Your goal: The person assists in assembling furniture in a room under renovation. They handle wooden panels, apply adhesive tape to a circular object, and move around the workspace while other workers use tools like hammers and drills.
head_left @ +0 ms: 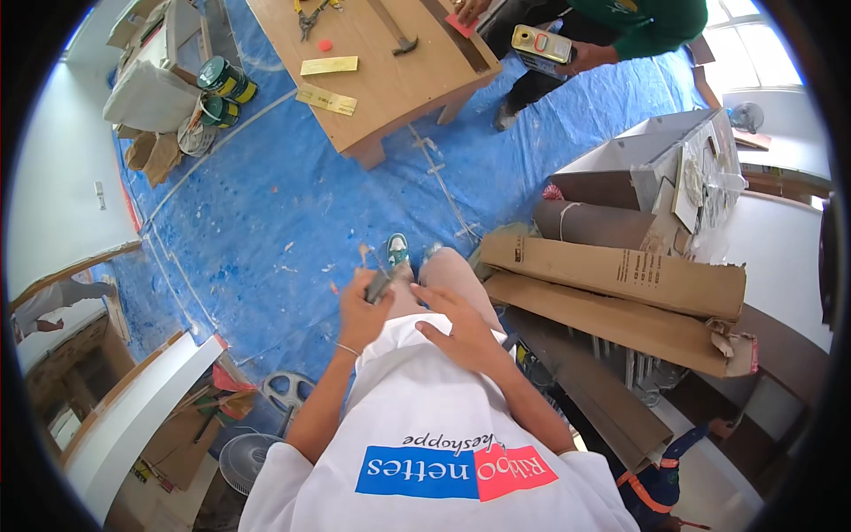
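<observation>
My left hand is closed around a small dark grey block-like piece, held in front of my thighs. Its exact kind is blurred. A thin tan bit shows just beyond the fingers, and I cannot make out whether it belongs to the piece. My right hand hovers by the hem of my white shirt, fingers spread and nothing in them. The two hands are apart. Beyond my feet stands a wooden table, bearing a hammer, pliers and two yellow strips.
A co-worker in a green sleeve holds a metal can beside the table. Blue sheeting covers the floor. Long cardboard pieces lie to my right. Paint cans stand at far left; a fan is near my left elbow.
</observation>
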Available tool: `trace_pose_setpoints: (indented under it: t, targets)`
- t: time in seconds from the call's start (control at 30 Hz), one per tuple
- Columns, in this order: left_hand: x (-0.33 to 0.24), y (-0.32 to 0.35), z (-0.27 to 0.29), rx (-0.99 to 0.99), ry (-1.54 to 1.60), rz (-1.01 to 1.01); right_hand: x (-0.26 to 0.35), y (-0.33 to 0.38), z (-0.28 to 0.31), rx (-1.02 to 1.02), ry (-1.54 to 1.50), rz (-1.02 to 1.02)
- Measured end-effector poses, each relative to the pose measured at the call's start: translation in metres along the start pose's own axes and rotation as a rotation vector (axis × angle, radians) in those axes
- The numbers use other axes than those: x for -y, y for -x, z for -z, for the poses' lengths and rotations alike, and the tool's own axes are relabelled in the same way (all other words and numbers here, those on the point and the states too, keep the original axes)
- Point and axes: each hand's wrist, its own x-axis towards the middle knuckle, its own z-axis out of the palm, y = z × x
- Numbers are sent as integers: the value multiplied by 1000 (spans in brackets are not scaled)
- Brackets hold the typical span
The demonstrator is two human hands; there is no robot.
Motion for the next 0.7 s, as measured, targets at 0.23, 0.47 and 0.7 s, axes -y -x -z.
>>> trace_pose_setpoints:
  t: [0.23,0.47,0.7]
  targets:
    - [19,-8,88,-361,-167,175,-8,-73,31,75,133,147]
    - [35,27,119,-459,-382,360,-7,-152,9,170,327,355]
    - [65,-16,129,-520,-180,322,15,-183,8,251,396,192]
